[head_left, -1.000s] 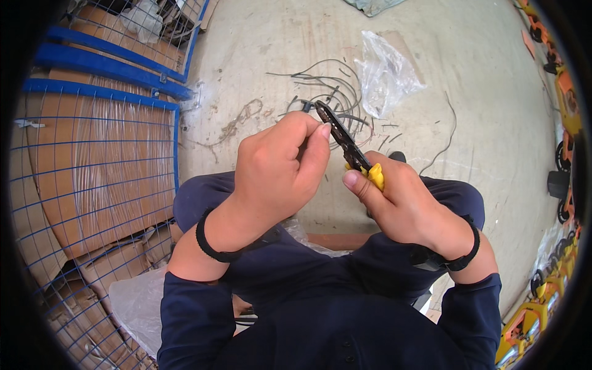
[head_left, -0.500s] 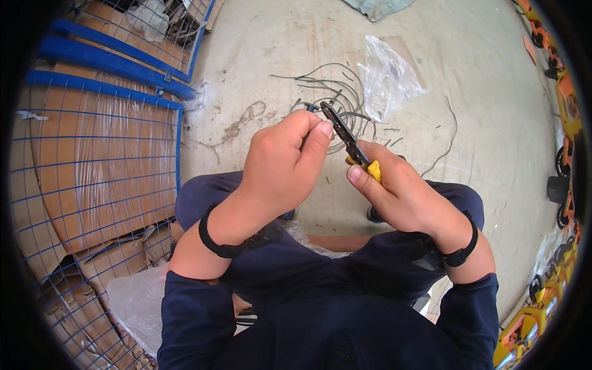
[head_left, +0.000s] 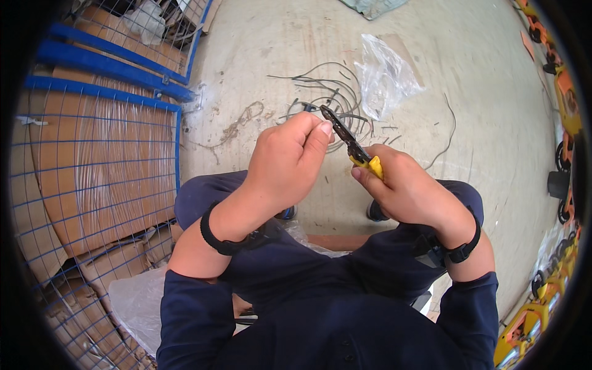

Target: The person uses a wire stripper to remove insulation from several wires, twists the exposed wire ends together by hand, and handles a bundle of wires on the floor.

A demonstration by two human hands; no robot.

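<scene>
One bare left hand (head_left: 283, 163), pinched closed, around what I cannot tell, sits beside one bare right hand (head_left: 408, 192) gripping slim black-metal pliers (head_left: 346, 137), probably stiff, light and best held by their yellow handles (head_left: 375, 167).

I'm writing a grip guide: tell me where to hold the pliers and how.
Probably best by the yellow handles of the pliers, from the lower right, where the right hand grips: the slim dark head slants up and left, away from that hand, close beside the left hand.
</scene>
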